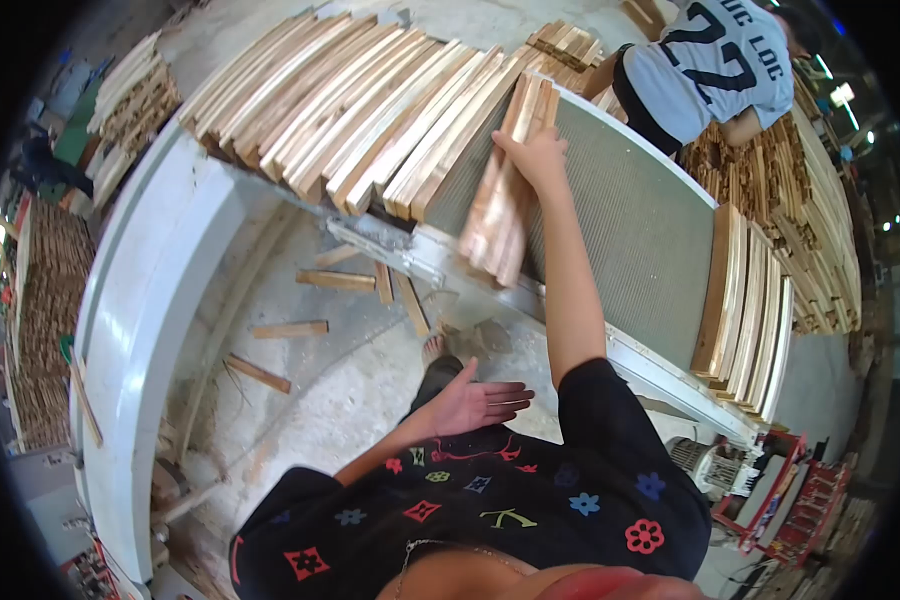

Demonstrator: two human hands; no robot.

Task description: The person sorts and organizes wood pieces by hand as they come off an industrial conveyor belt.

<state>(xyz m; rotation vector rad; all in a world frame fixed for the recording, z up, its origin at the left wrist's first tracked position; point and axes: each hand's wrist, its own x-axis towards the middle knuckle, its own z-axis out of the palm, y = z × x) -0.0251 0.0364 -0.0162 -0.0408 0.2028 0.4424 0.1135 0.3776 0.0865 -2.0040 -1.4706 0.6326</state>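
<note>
My right hand is stretched out over the belt and grips a few wooden strips from above, thumb on one side and fingers on the other. Those strips lie at a slant across the ribbed grey belt, their near ends blurred. In front of my shirt, my left hand hangs with fingers extended and nothing in it. A long row of wooden strips stands on the belt to the left of my right hand. Several more wooden strips stand at the belt's right end.
A person in a white shirt works beyond the belt beside stacked wood. Loose wood offcuts lie on the floor below. A curved white machine frame rises on the left. A motor sits under the right end.
</note>
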